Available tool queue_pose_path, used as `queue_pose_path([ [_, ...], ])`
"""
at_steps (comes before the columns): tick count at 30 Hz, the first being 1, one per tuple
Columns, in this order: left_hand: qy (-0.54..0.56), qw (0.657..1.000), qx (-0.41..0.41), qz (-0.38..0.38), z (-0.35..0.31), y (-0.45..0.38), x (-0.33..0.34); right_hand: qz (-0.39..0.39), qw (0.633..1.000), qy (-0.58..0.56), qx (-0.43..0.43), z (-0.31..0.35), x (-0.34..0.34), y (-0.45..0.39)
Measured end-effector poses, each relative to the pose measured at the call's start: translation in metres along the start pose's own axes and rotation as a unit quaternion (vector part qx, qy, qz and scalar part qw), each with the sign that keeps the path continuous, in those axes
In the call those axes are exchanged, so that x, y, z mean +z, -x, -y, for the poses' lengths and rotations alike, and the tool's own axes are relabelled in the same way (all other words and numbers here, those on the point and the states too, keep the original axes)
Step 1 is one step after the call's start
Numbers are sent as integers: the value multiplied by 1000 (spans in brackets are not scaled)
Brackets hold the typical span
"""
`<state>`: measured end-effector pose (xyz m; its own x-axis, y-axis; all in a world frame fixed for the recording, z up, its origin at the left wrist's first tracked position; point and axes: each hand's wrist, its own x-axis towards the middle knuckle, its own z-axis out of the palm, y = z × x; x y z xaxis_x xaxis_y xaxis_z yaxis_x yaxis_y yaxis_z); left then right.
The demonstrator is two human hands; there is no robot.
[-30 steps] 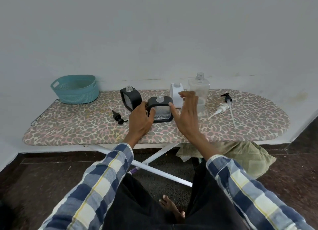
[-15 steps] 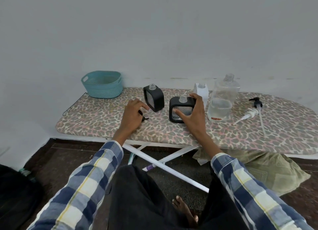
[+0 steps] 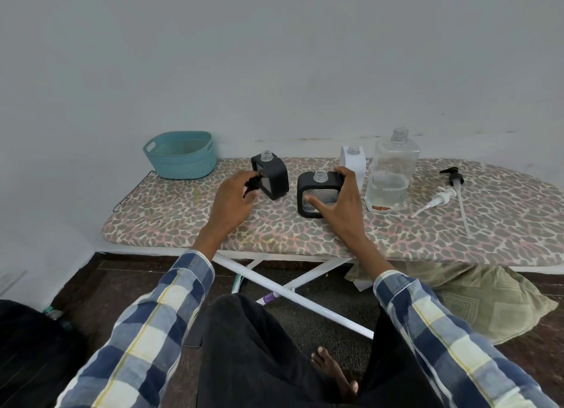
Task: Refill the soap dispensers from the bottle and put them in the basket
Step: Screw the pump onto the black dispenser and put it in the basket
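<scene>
**Right hand on the open dispenser, left hand on a black pump**

The right hand (image 3: pixel 338 206) grips the nearer black dispenser (image 3: pixel 317 194), which stands upright on the ironing board (image 3: pixel 305 236) with its clear threaded neck uncapped. The thumb lies across the front window and the fingers curl over the top right corner, so the body sits in the palm's hollow at about 10 o'clock from the wrist.

The left hand (image 3: pixel 233 204) pinches a small black pump head (image 3: pixel 252 185) at its fingertips (the exact hold is blurred, but the fingers look curled round it). That pump is at 9 o'clock from the gripped dispenser and just in front of the second black dispenser (image 3: pixel 271 175), also uncapped, which stands turned at an angle.

At 1 o'clock from the right hand a white dispenser (image 3: pixel 353 160) stands behind it, partly hidden by the fingers. At 3 o'clock, just beside the hand, is the large clear refill bottle (image 3: pixel 392 175), open at the top and roughly a third full. Farther out at 3 o'clock lie a white pump (image 3: pixel 436 200) and another black pump (image 3: pixel 454 177) with a long tube, both well apart from the hands.

The teal basket (image 3: pixel 181 155) sits at the board's far left end, at 10 o'clock from the left hand, against the wall. The second black dispenser stands between it and the gripped one.
</scene>
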<state>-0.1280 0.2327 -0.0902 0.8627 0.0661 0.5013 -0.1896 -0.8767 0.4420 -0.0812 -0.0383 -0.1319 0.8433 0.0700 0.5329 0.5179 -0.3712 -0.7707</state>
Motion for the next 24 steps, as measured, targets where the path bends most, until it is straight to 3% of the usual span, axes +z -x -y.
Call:
queue_pose_path([
  [6,154,978,-35,-135,-60,-24,-3,-4,1000,0,2,0,-1,0],
  [10,368,901,-118,-197,-96,-43,0,-1,1000,-2,6,0,-3,0],
  [15,506,824,-193,-167,-115,-62,13,-1,1000,-5,10,1,-4,0],
  [19,512,822,-197,-152,-117,-62,28,-4,1000,-3,9,1,-4,1],
  [24,468,856,-162,-150,-116,-54,38,-10,1000,-4,-1,-1,-2,1],
])
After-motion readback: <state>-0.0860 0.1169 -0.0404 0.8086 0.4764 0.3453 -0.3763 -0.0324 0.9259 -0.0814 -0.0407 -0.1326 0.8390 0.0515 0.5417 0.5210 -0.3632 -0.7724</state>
